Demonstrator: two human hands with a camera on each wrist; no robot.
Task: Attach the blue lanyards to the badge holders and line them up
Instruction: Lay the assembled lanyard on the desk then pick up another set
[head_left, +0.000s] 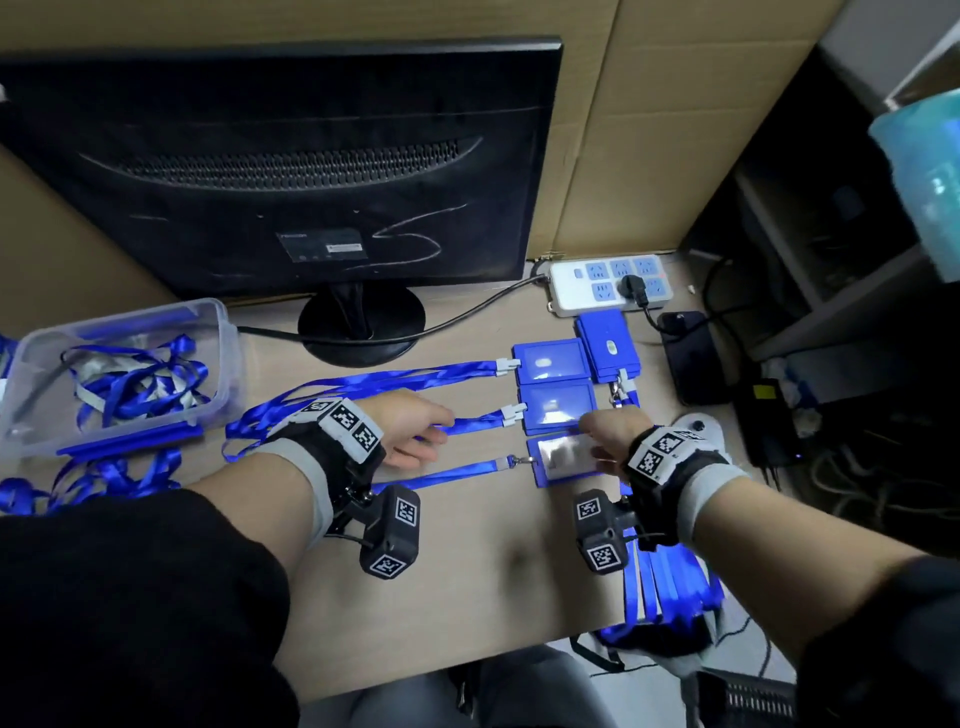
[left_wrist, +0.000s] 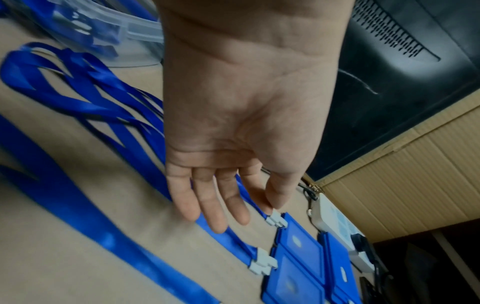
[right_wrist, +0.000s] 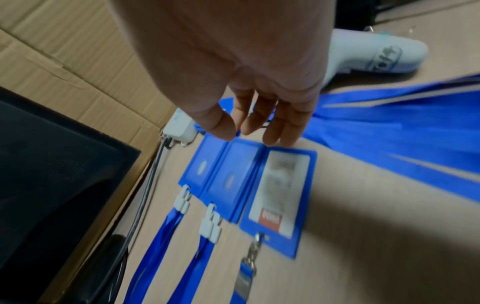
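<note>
Left hand: the left hand (head_left: 410, 431) lies flat, fingers straight and loose, holding nothing; its fingertips (left_wrist: 217, 225) press or hover on the middle lanyard (head_left: 475, 420), blur keeps me from saying which.
Right hand: the right hand (head_left: 610, 434) is also open, fingers extended, with nothing pinched; its fingertips (right_wrist: 272, 137) sit at the end of the carded badge holder (right_wrist: 279, 193) that is away from its clip.
Thing in hand: the carded badge holder is the last of a row of three, just beside the middle badge holder (head_left: 558, 408), with the first badge holder (head_left: 550, 361) beyond that.
Long axis: each holder and its strap run crosswise, clip end toward the left hand; the carded holder's own lanyard (head_left: 457, 474) trails from its metal clip (right_wrist: 253, 250) past the left wrist.
Nearer hand: the right hand is on the holder; the left hand is nearer the straps.
Judgement: the coming move looks like squaring this holder against its neighbour, a nudge along the long axis from the right fingertips.
Remaining stock: a stack of holders (head_left: 608, 345) lies past the right fingertips; loose lanyards (head_left: 670, 582) lie under the right wrist.
</note>
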